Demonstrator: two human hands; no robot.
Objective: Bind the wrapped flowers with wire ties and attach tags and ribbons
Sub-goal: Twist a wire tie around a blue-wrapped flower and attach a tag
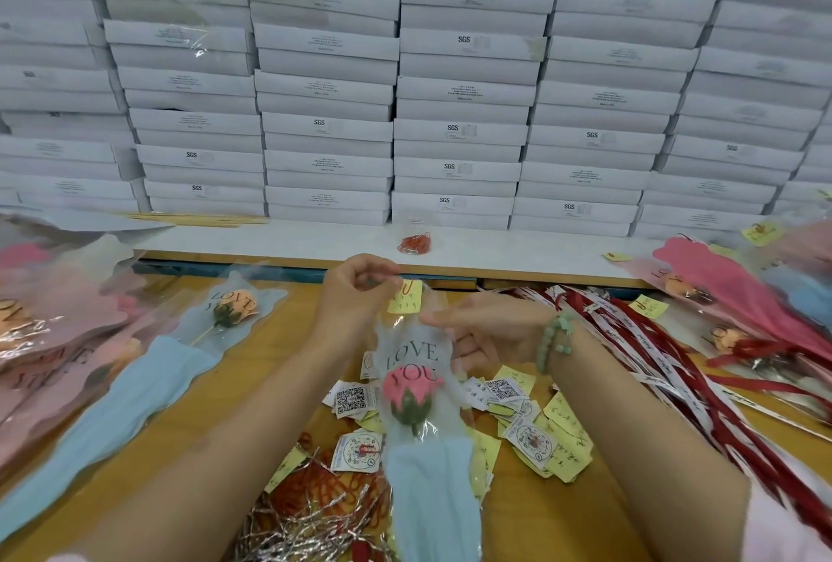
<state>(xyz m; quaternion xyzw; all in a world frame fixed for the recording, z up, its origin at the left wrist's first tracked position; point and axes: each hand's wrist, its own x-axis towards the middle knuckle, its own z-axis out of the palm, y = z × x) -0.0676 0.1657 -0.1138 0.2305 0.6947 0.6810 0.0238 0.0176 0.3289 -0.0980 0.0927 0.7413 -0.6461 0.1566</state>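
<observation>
The flower (pixel 416 386) is held above the table (pixel 531 516), centre. Its top edge is pinched by the left hand (pixel 355 291), at the tag (pixel 405 298), and by the right hand (pixel 490 332) just beside. Light, slippery film, likely: best gripped at the edges, not the bloom.

Glossy plastic sleeve (pixel 416 350), wooden table (pixel 288 336)

Pink rose (pixel 412 391) in pale-blue sleeve (pixel 432 498) (black "LOVE YOU" lettering), yellow tag (pixel 405 299), red-and-white ribbons (pixel 639 350).
</observation>
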